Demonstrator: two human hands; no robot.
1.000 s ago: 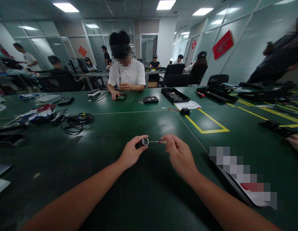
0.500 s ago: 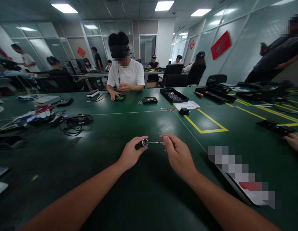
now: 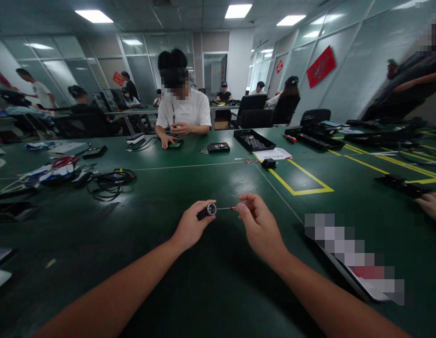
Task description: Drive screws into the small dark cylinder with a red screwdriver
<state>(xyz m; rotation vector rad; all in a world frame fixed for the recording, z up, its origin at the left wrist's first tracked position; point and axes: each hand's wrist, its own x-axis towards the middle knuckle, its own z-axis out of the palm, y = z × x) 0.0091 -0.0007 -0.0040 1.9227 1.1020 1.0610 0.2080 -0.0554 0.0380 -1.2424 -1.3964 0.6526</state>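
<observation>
Dark cylinder [image 3: 211, 209] with a pale metallic rim, gripped in the left hand [image 3: 191, 226] over the middle of the green table [image 3: 161, 281]. Held in a narrow C-shaped grip, with the index finger along the top and the thumb underneath. Turned with its round, open end towards the right hand [image 3: 263, 225] and partly towards the camera.

Held in the right hand: slim screwdriver [image 3: 232, 208], clasped narrowly between thumb and bent fingers. Lying nearly level, with the thin shaft pointing left, up to the cylinder's open end. Red at the front of the handle, clear-looking further back among the fingers.

Too small to make out: the shaft's tip, either inside the opening or just in front; impossible to tell which. Dim, too, the inside of the cylinder, with only vague detail inside the rim. Hidden by the left hand: much of the cylinder's body, length unclear. Covered by the right fingers: most of the screwdriver's handle. Cut off at the right edge: another person's hand [image 3: 431, 205], near black parts [image 3: 403, 184]. Blurred into coarse blocks: top of a pale flat object [image 3: 376, 295], right of the right forearm.
</observation>
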